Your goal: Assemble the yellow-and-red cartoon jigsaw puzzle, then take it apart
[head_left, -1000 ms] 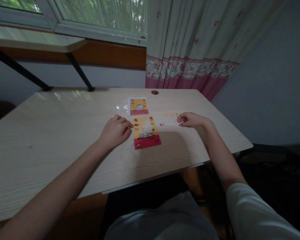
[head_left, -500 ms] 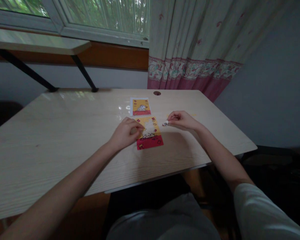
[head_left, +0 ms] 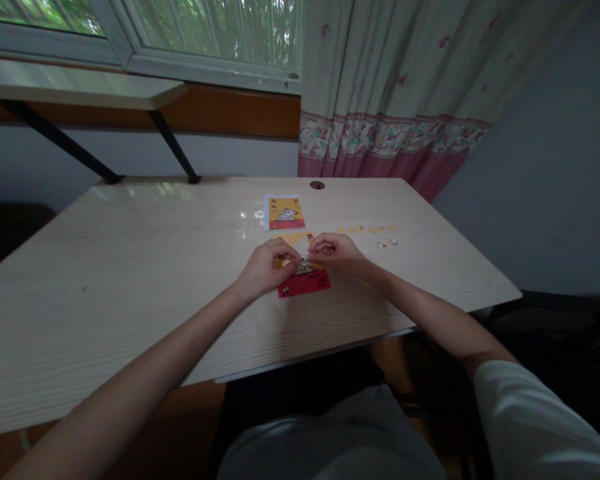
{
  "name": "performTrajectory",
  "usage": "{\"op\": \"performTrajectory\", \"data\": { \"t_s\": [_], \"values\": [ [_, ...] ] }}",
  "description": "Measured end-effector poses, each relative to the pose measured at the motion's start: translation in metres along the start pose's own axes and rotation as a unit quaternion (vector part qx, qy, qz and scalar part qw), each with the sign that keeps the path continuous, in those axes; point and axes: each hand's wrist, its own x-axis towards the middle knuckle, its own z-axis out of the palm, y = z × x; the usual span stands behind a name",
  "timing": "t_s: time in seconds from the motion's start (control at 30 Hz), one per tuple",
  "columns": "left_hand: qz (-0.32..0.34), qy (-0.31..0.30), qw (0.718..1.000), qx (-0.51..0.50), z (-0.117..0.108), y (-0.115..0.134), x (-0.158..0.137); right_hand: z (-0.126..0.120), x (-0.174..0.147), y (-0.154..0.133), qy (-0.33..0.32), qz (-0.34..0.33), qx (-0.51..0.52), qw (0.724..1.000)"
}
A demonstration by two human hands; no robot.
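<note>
A partly assembled jigsaw puzzle (head_left: 307,283), yellow above and red below with a white cartoon animal, lies on the desk in front of me. Over its middle my two hands meet. The fingers of my right hand (head_left: 337,253) pinch a small whitish puzzle piece (head_left: 304,259), which is mostly hidden. My left hand (head_left: 270,267) comes in from the left, thumb and forefinger closed at the same piece. Just behind the puzzle lies a printed picture card (head_left: 286,215) with the same yellow and red design.
Several loose yellow pieces (head_left: 373,230) lie in a row to the right, with whitish pieces (head_left: 394,243) nearer me. A round cable hole (head_left: 317,185) sits at the desk's (head_left: 155,267) back edge. A raised shelf (head_left: 80,83) stands at back left; a curtain (head_left: 380,100) hangs behind.
My right hand has moved left with the puzzle piece, from beside the puzzle to over its middle. My left hand has shifted slightly right to meet it. The loose pieces on the right have come into sight.
</note>
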Motion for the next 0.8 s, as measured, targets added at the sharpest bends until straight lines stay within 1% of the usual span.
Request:
{"op": "performTrajectory", "data": {
  "t_s": [0.13,0.23,0.3,0.37,0.43,0.47,0.57,0.7,0.8],
  "values": [
    [-0.006,0.001,1.0,-0.005,0.001,0.003,0.0,0.003,-0.001,0.004,-0.023,-0.009,-0.021,0.999],
    [-0.015,0.016,0.999,-0.036,0.001,0.0,0.001,0.003,-0.003,0.004,-0.002,-0.039,-0.072,0.997],
    [-0.043,0.045,0.996,-0.069,0.001,-0.004,0.002,0.001,-0.003,0.001,0.031,-0.07,-0.134,0.988],
    [-0.092,0.079,0.987,-0.105,0.001,-0.008,0.004,-0.001,-0.002,-0.001,0.058,-0.11,-0.196,0.973],
    [-0.137,0.102,0.976,-0.138,0.001,-0.011,0.006,-0.002,-0.002,-0.002,0.072,-0.152,-0.234,0.958],
    [-0.149,0.108,0.971,-0.153,0.001,-0.011,0.006,-0.002,-0.001,-0.002,0.075,-0.167,-0.245,0.952],
    [-0.149,0.11,0.967,-0.174,0.001,-0.009,0.007,-0.001,-0.001,-0.001,0.087,-0.188,-0.268,0.941],
    [-0.136,0.091,0.971,-0.175,0.0,-0.006,0.006,0.001,-0.002,0.0,0.093,-0.18,-0.284,0.937],
    [-0.13,0.088,0.972,-0.176,0.001,-0.008,0.005,0.001,-0.002,-0.001,0.092,-0.172,-0.286,0.938]
  ]
}}
